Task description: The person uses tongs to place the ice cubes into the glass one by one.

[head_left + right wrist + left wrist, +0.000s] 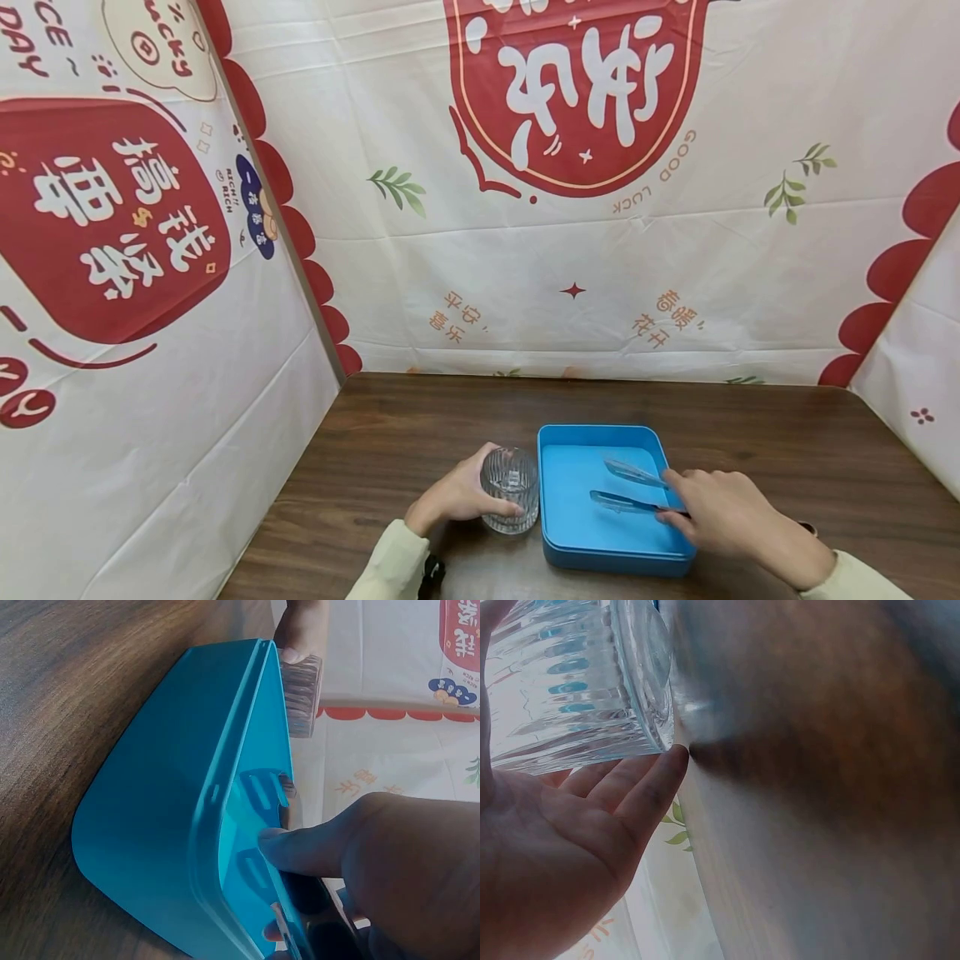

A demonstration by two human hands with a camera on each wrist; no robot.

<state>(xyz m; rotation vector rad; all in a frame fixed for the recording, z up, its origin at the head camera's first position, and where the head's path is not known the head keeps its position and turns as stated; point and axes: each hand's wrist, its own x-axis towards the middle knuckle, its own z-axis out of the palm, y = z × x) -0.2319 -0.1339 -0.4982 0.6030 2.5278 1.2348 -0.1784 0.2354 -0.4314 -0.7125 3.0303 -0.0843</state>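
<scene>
A clear ribbed glass point(512, 479) stands on the table just left of a shallow blue box point(566, 467). My left hand point(459, 493) grips this glass, with the thumb along its near side and the fingers round the far side. In the left wrist view, fingertips point(676, 754) reach close to the glass's base. Over the box's right side, my right hand point(723, 510) holds a pair of tongs point(624, 502). Their two arms are spread apart above the box floor, with nothing visible between the tips. The right wrist view shows the thumb point(300, 847) pressing on the tongs.
Brown wood-grain table point(420, 408) surrounds the box. White printed cloth hangs behind the table point(510, 275) and along its left side point(225, 400). A small dark round-edged thing point(807, 528) shows beside the right wrist, partly hidden.
</scene>
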